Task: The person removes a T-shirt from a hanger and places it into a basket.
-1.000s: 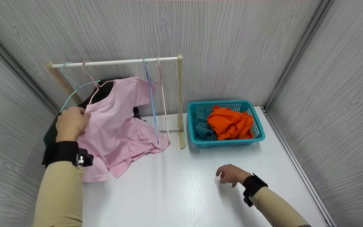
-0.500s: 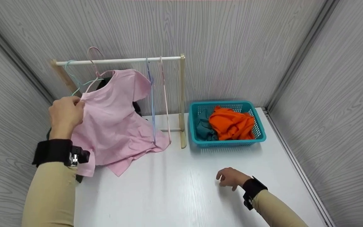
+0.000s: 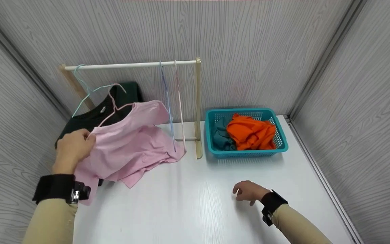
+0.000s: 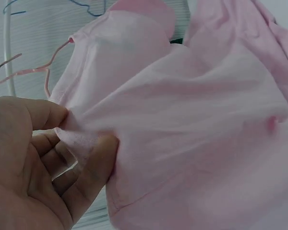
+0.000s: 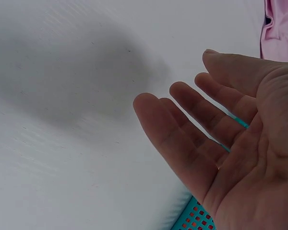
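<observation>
My left hand (image 3: 73, 149) pinches the pink T-shirt (image 3: 124, 132) at the shoulder by the neckline. A pink hanger (image 3: 114, 101) is inside the shirt, its hook off the rack and lower than the white rail (image 3: 127, 65). In the left wrist view, thumb and fingers squeeze the pink fabric (image 4: 173, 124) where the hanger's arm (image 4: 48, 76) enters the collar. The shirt's lower part drapes over the white table. My right hand (image 3: 249, 192) hovers over the table with relaxed, slightly bent fingers and holds nothing; the right wrist view shows its palm (image 5: 249, 167).
A dark green shirt (image 3: 127, 91) hangs on a mint hanger (image 3: 88, 89) behind the pink one. A blue hanger (image 3: 168, 101) and another pink hanger (image 3: 180, 105) hang at the rail's right. Beside the rack, a teal basket (image 3: 249, 153) holds orange (image 3: 251, 132) and grey-green clothes (image 3: 222, 135).
My left hand lifted the pink T-shirt and hanger, the hook rising above the rail, then brought both down in front of it. The dark green shirt shows more now. My right hand barely moved.
</observation>
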Tool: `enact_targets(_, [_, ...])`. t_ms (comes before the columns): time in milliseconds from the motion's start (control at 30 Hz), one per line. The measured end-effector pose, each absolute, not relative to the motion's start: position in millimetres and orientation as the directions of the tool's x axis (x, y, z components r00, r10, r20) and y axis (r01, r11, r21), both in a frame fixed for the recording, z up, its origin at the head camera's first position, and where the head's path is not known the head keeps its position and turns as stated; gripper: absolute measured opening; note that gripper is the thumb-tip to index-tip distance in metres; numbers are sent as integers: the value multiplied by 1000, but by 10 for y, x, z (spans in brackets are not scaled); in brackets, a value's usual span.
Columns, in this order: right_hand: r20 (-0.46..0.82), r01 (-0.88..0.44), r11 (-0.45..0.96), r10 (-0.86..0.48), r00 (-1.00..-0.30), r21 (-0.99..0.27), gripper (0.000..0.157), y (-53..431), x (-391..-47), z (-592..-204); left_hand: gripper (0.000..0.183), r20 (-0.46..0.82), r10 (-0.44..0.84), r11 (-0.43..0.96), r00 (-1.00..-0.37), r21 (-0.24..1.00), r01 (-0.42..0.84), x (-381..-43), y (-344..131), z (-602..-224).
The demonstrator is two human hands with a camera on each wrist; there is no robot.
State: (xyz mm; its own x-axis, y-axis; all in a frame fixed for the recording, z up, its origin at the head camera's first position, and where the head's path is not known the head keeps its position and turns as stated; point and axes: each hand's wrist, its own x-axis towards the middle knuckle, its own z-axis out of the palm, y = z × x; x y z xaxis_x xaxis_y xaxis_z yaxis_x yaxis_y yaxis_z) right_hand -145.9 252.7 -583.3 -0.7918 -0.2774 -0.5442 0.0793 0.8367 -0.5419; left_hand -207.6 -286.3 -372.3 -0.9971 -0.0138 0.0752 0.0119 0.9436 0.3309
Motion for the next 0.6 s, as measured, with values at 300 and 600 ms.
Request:
enact_targets(300, [-555,74,850,-271,-787,-521,27,2499,-1466,-5810,48,-74,11,946,-997,323,-13,-1842,-2800,-4203])
enact_targets(600, [-544,60,836,-299,-784,-545,27,2444,-1417,-5803,41,-137,127,931,-983,358,70,-1731,-2981,-4447])
